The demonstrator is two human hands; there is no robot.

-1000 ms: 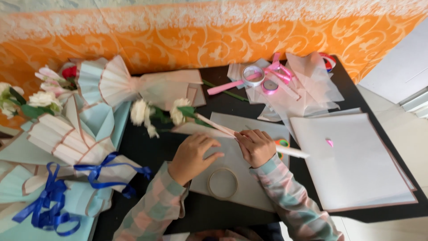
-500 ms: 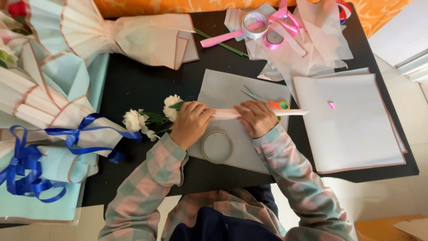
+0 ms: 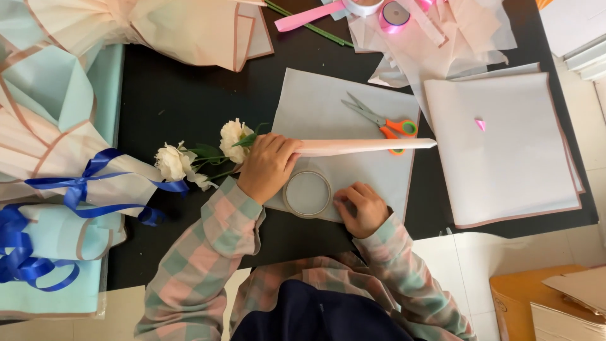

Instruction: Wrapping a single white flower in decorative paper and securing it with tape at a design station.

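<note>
black table (image 3: 177, 95), pale floor (image 3: 517, 252)

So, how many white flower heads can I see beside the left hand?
2. One white flower lies just left of the left hand; the other white flower lies further left, near the blue ribbon. Wrapped bouquets may hide more.

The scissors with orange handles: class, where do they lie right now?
In the head view the scissors lie on the grey paper sheet, just above the rolled pink paper, right of the left hand.
</note>
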